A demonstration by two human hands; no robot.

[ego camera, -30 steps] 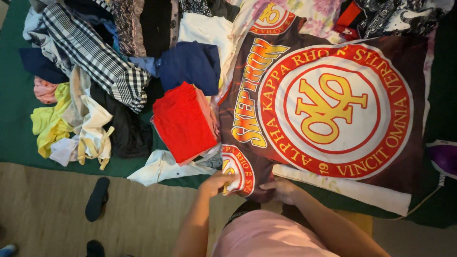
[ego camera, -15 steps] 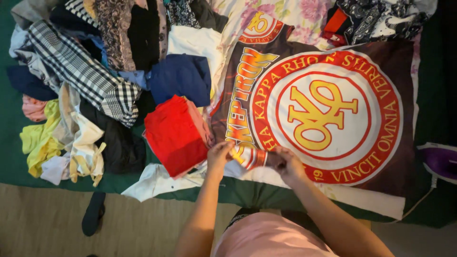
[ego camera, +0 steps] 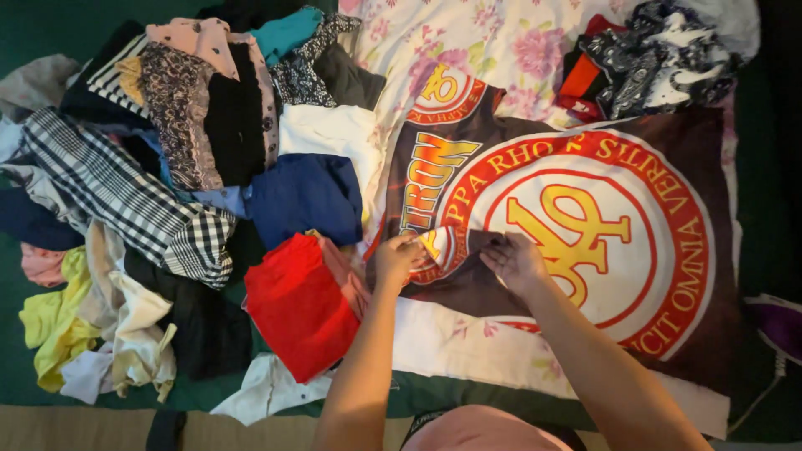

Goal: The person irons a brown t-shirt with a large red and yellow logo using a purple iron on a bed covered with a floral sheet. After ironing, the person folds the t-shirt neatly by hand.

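A large dark maroon cloth (ego camera: 668, 167) with a round red, white and yellow emblem lies spread over a flowered sheet (ego camera: 493, 50). Its near left corner is folded up over the emblem. My left hand (ego camera: 394, 259) pinches that folded corner at its left edge. My right hand (ego camera: 514, 260) grips the same fold a little to the right, fingers pressed on the dark fabric. Both forearms reach in from the bottom of the view.
A red folded garment (ego camera: 296, 305) lies just left of my left hand, a dark blue one (ego camera: 305, 196) above it. A heap of mixed clothes, including a black-and-white checked piece (ego camera: 125, 196) and yellow items (ego camera: 50, 321), fills the left side. Dark patterned clothes (ego camera: 660, 58) sit top right.
Both hands have carried the cloth's near left corner up and over the emblem, folding it inward. The camera view has shifted closer and toward the bed.
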